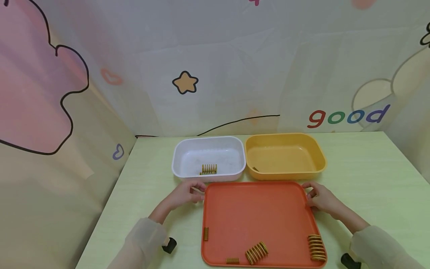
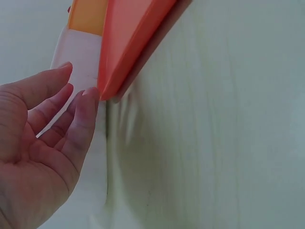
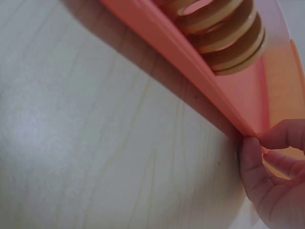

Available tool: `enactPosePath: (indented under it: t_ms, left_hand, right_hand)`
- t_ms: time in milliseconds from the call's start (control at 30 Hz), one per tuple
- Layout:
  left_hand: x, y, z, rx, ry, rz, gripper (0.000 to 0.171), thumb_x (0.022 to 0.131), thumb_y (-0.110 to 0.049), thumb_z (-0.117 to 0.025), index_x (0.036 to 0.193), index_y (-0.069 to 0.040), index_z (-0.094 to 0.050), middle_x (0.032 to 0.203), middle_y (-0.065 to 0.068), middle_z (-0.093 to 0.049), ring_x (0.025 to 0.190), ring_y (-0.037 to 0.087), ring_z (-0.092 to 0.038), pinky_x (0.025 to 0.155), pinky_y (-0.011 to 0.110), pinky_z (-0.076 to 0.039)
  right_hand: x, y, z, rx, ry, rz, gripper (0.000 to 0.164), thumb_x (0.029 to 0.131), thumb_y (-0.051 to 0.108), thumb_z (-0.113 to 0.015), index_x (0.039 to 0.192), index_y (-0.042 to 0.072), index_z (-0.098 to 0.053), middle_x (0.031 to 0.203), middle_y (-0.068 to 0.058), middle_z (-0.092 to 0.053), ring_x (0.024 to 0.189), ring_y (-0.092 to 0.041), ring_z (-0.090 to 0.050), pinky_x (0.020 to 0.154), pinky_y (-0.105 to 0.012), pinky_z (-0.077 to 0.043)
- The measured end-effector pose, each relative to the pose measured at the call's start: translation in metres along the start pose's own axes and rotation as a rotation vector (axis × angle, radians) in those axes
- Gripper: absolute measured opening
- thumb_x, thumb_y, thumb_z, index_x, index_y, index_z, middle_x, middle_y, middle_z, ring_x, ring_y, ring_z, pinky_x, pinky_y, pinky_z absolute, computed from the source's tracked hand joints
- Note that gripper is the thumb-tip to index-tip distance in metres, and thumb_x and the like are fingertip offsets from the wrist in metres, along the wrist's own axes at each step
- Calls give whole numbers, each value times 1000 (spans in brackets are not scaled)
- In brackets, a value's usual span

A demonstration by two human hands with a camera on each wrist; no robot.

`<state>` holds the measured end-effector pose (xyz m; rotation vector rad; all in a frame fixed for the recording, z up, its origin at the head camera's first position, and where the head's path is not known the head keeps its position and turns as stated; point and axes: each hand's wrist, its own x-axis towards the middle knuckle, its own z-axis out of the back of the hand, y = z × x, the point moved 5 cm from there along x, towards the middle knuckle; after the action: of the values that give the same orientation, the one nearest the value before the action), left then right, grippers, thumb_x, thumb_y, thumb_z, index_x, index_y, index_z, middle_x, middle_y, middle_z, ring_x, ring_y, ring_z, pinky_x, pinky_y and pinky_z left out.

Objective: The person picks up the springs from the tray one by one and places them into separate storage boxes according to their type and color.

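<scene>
An orange tray (image 1: 258, 213) lies on the table with several golden coil springs along its near and side edges. The largest coil spring (image 1: 317, 247) sits at the right rim, and a slanted one (image 1: 256, 253) lies near the front. A small spring (image 1: 206, 234) stands by the left rim. My left hand (image 1: 188, 193) is at the tray's far left corner, a fingertip right at the rim, its other fingers apart and loosely bent. At the far right corner my right hand (image 1: 320, 200) pinches the tray rim between thumb and finger (image 3: 281, 136).
Behind the tray stand a white bin (image 1: 178, 158) with golden springs inside and a yellow bin (image 1: 285, 175) with a tiny spring, side by side. A printed cloth (image 1: 235, 74) hangs behind the pale green table (image 1: 362, 168).
</scene>
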<state>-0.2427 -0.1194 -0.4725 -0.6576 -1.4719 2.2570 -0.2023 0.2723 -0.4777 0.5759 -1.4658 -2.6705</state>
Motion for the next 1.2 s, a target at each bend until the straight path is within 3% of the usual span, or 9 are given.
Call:
enactPosePath:
  t_ms: [200,500,1200]
  left_hand:
    - [-3,3,-5,-18,-5,25,32,78,1,-60,109,8,-52,107,26,-53,72,16,-57,61,34,-51]
    - [0,16,-9,-16,-127,46,37,76,0,-62,110,6,-50,97,22,-55,67,10,-55,58,26,-51]
    - [2,20,-20,-53,-277,173,43,71,6,-63,112,5,-50,85,13,-55,57,9,-51,52,24,-50]
  right_hand:
    - [0,0,0,0,-3,2,48,72,-7,-49,118,-11,-35,77,-11,-46,60,-16,-49,52,-27,-48]
    - [-1,1,0,3,-2,6,48,72,-7,-49,118,-11,-35,77,-11,-46,59,-16,-48,51,-28,-47]
    - [0,0,0,6,0,19,49,74,-8,-51,119,-13,-33,77,-11,-46,58,-15,-48,51,-28,-48]
